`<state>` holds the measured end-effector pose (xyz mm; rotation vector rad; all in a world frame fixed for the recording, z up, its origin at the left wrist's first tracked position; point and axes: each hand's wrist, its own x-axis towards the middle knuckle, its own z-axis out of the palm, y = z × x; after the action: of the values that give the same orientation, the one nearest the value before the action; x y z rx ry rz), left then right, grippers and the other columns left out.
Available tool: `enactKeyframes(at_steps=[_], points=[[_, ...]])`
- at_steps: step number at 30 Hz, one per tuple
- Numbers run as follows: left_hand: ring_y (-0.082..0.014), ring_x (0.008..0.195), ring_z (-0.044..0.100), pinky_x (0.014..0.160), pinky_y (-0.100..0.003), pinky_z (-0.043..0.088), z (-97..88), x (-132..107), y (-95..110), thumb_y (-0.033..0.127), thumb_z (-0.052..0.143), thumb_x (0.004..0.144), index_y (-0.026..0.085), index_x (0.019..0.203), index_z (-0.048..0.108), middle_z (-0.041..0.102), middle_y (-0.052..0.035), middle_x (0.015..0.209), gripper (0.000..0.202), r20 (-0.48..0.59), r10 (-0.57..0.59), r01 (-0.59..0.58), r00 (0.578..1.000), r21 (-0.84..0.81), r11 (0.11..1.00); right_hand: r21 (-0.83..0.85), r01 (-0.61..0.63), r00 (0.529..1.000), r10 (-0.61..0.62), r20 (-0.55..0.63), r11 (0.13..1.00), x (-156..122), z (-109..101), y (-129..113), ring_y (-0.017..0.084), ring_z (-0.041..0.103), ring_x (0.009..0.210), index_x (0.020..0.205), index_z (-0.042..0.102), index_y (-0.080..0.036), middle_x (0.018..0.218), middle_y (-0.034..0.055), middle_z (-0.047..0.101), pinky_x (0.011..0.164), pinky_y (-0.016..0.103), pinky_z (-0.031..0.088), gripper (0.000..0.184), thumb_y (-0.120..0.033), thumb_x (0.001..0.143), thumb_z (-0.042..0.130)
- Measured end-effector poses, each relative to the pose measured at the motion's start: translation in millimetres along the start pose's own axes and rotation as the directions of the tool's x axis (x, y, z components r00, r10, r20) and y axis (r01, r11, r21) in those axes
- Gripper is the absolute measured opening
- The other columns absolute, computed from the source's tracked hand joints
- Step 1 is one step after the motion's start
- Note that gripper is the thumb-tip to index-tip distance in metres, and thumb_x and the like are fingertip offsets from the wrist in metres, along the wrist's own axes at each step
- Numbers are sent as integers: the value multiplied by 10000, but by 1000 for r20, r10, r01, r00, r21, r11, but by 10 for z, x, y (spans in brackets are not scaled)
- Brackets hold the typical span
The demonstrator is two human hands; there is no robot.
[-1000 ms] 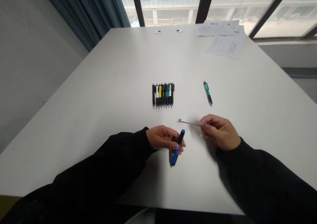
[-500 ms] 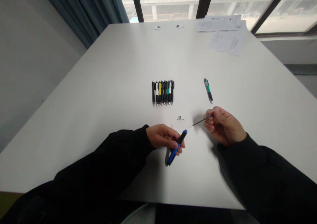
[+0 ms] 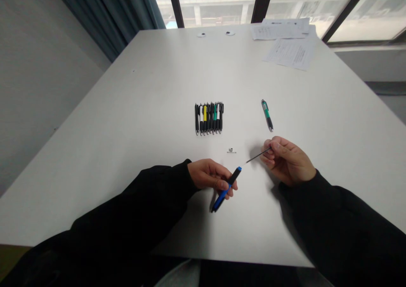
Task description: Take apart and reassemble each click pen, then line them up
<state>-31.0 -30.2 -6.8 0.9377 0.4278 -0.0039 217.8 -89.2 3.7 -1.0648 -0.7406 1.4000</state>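
Observation:
My left hand point(image 3: 213, 177) is closed on a blue pen barrel point(image 3: 221, 199) with a black grip, slanted so its open end points up and right. Between the thumb and fingers of my right hand point(image 3: 287, 160) is a thin dark pen refill point(image 3: 258, 155), its tip directed down and left toward the barrel's end. A small gap separates tip and barrel. On the table beyond them lie a small metal pen tip and a spring point(image 3: 231, 151). A green pen point(image 3: 267, 115) with a black grip rests just past my right hand.
Several pens point(image 3: 209, 118), mostly black with white, yellow and green ones, lie side by side on the white table point(image 3: 152, 105). Printed papers point(image 3: 287, 52) and two small white oval pieces point(image 3: 230, 33) are at the far edge by the window.
The blue barrel has tilted slightly, its open end shifting a little right. The refill's tip has dropped a touch nearer to it. The other things stay in place.

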Motion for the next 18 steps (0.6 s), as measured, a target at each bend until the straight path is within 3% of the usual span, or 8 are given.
enactKeyframes(at_steps=[4, 10, 13, 18], points=[[-188, 747, 720, 774, -307, 575, -3, 2, -5, 329, 812, 729, 100, 949, 737, 747, -107, 828, 325, 3, 7, -7, 1000, 8, 1000, 71, -48, 999, 47, 10, 996, -2, -10, 13, 102, 401, 542, 661, 576, -195, 627, -19, 475, 466, 243, 298, 264, -317, 712, 804], [-172, 728, 716, 722, -273, 570, -10, 16, -1, 339, 801, 742, 101, 970, 728, 739, -99, 836, 337, -5, -21, 21, 1000, 15, 1000, 97, -11, 1000, 11, 2, 995, 20, 4, 35, 91, 431, 523, 654, 618, -180, 579, -16, 519, 476, 233, 315, 232, -293, 718, 811], [-162, 708, 709, 681, -245, 561, -22, 53, 0, 367, 802, 737, 100, 973, 727, 735, -96, 833, 364, -1, -25, 25, 1000, 33, 999, 45, -9, 1000, 8, 9, 999, 10, 99, 51, 87, 452, 505, 656, 644, -175, 572, -14, 556, 484, 238, 325, 233, -312, 698, 828], [-159, 667, 701, 648, -249, 562, -15, 90, -12, 352, 814, 723, 90, 943, 719, 730, -96, 806, 355, -16, 14, -13, 1000, 21, 1000, -89, -122, 985, 132, 108, 989, -65, 290, 123, 88, 424, 462, 638, 662, -162, 496, -27, 541, 468, 250, 279, 252, -343, 675, 834]])
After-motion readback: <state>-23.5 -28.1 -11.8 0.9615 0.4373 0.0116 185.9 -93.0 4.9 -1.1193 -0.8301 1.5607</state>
